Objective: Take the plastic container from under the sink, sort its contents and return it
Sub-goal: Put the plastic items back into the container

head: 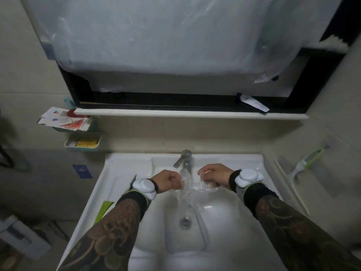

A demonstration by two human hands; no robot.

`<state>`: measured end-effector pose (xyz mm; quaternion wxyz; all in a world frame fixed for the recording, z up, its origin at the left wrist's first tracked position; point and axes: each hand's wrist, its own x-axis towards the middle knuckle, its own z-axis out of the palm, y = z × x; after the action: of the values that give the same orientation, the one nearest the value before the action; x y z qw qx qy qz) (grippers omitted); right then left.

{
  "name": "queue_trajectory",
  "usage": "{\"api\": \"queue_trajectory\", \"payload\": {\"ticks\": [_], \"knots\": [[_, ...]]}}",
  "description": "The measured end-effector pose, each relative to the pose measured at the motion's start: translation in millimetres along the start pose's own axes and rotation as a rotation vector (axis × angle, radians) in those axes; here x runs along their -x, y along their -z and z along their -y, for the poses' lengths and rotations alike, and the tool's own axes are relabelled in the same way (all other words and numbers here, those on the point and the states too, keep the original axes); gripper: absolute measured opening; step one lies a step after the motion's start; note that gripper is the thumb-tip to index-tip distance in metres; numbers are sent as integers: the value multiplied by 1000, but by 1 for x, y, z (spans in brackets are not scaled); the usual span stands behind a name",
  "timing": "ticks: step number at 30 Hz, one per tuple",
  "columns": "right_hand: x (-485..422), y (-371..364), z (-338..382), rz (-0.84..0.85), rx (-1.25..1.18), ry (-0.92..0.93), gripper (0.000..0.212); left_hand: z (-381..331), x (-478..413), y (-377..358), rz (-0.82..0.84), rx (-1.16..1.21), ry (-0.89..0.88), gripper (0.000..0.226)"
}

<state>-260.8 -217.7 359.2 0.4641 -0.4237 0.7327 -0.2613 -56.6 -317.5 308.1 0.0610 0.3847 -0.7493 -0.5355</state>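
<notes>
White glazed ceramic forms the washbasin (121,173), and both hands hover over its bowl, either side of the chrome mixer tap (183,159) at twelve o'clock. A thin stream of water (184,192) runs from the spout toward the round metal drain (184,222). The left hand (169,180), at nine o'clock of the stream, is curled into a loose fist and grips nothing I can make out. The right hand (213,176), at three o'clock, has its fingers bent around something clear and crinkled (207,185), perhaps thin plastic film or only splashing water; I cannot tell which. This looks like a rinse, so keeping both hands low in the bowl and directly under the flow should limit splashing onto the rim. The plastic container of the task is not in view: the space under the sink lies beneath the basin, outside the frame. At one o'clock a white squeeze tube (253,102) lies on the pale ledge (175,113); the mirror above is covered by cloudy plastic sheeting (156,36).
</notes>
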Motion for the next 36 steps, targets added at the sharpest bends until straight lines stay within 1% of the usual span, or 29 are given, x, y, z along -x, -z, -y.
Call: {"api": "queue_trajectory", "payload": {"ticks": [3,5,8,11,12,13,15,17,19,21,22,24,26,27,28,30,31,32,33,34,35,36], "knots": [[9,42,-28,-188,-142,-29,16,-16,-21,-20,-30,8,13,15],[9,67,-49,-346,-205,-63,14,-25,-33,-34,-41,66,44,17],[10,90,-74,-520,-318,-105,17,-37,-51,-56,-102,239,85,11],[16,105,-93,-639,-404,-112,25,-57,-70,-84,-162,371,106,18],[19,106,-96,-639,-441,-106,24,-64,-76,-93,-187,392,87,17],[22,105,-97,-602,-488,-90,21,-71,-81,-102,-222,403,58,13],[33,105,-99,-457,-592,-70,17,-86,-93,-126,-268,407,-8,11],[37,100,-94,-332,-640,-71,23,-98,-98,-140,-283,368,-72,15],[41,100,-96,-286,-679,-82,34,-111,-104,-158,-232,329,-125,13],[40,103,-97,-261,-724,-99,43,-122,-106,-167,-137,263,-158,8],[39,104,-98,-255,-752,-105,45,-127,-109,-170,-74,229,-171,12],[39,107,-100,-259,-826,-114,50,-133,-112,-174,45,180,-171,22],[36,112,-105,-310,-885,-143,55,-139,-117,-177,148,137,-173,26],[33,113,-108,-350,-904,-164,52,-140,-120,-177,184,119,-185,27],[29,114,-111,-394,-938,-188,43,-139,-126,-177,211,108,-202,30],[25,115,-113,-463,-1070,-215,22,-139,-133,-177,186,96,-226,36],[21,116,-117,-502,-1129,-221,13,-137,-139,-176,129,103,-231,36],[17,116,-119,-539,-1168,-223,11,-135,-147,-174,51,122,-220,34],[16,116,-124,-563,-1197,-224,15,-132,-156,-173,-18,158,-174,34],[18,116,-128,-556,-1230,-206,20,-131,-160,-172,-68,201,-105,38],[17,116,-134,-559,-1261,-193,24,-129,-166,-170,-59,252,-15,48],[15,116,-137,-570,-1275,-178,25,-126,-173,-168,-8,311,88,59]]}}
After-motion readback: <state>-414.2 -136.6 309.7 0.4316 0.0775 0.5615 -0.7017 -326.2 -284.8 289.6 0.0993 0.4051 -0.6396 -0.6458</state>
